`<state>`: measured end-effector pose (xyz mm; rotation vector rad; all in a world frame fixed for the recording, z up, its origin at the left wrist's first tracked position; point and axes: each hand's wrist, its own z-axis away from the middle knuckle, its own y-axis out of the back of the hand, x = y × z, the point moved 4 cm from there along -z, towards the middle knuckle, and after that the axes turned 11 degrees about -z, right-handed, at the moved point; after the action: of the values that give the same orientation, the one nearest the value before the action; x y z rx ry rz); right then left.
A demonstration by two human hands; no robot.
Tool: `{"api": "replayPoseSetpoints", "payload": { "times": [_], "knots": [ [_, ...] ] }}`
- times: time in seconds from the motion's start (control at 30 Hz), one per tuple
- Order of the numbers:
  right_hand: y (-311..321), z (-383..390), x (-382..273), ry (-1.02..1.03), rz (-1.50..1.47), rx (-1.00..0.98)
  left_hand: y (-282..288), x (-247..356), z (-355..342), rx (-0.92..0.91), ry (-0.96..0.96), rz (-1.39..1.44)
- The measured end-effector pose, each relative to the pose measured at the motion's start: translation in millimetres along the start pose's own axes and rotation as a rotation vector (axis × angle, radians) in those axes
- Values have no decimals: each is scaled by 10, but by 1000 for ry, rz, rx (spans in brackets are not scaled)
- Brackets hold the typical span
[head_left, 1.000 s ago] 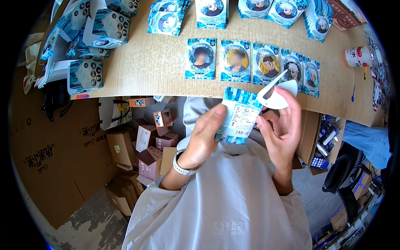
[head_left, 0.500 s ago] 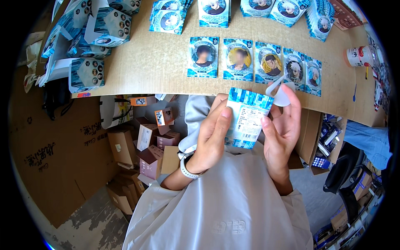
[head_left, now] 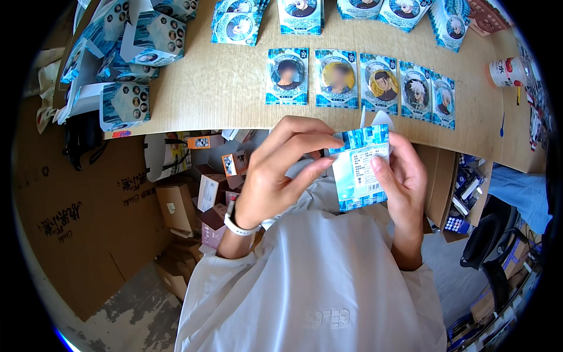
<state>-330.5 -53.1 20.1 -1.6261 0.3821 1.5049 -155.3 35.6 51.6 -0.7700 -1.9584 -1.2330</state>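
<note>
A blue patterned flat packet [head_left: 352, 170], its back with a white printed panel and barcode facing up, is held in front of my body. My right hand [head_left: 404, 182] grips its right side, thumb on the face and fingers behind. A white curled piece, like peeled backing [head_left: 384, 121], sticks up behind the packet's top edge. My left hand [head_left: 275, 170] is at the packet's left upper corner, thumb and fingers apart; whether the fingertips touch it is hard to tell. Just beyond, packets with round character badges [head_left: 336, 79] lie in a row on the table [head_left: 205, 88].
Stacks of similar packets [head_left: 234, 26] line the table's far side. Open blue display boxes [head_left: 124, 105] stand at the left. A cup [head_left: 505, 72] sits at the right. Below the table are small cartons [head_left: 176, 205] and an open cardboard box [head_left: 437, 182].
My left hand has let go of the packet's left side and shifted left and up, its fingers spreading. The packet has moved slightly right, still in my right hand.
</note>
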Motion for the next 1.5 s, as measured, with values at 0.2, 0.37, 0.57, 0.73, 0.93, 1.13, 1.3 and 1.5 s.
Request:
{"api": "replayPoseSetpoints", "payload": {
  "times": [0.2,0.37,0.57,0.73,0.93,1.13,1.3,1.5],
  "knots": [
    [-5,-8,-5,-75,79,-91,117,-13,-82,-178,-69,-101],
    [19,-23,23,-90,107,-140,142,-19,-121,-251,-85,-121],
    [-12,-31,-21,-97,100,-123,119,-24,-95,-227,-250,-319],
    [-50,-14,80,-179,149,-214,80,-55,-62,-125,-432,-406],
    [-65,-3,102,-252,74,-242,72,-58,-31,-86,-360,-338],
    [-57,-19,111,-262,75,-255,25,-92,-27,-62,-329,-328],
    [-51,-17,116,-285,64,-261,18,-85,-32,-78,-259,-284],
    [-56,-22,127,-261,36,-252,43,-125,-9,-66,-99,-108]
  ]
}}
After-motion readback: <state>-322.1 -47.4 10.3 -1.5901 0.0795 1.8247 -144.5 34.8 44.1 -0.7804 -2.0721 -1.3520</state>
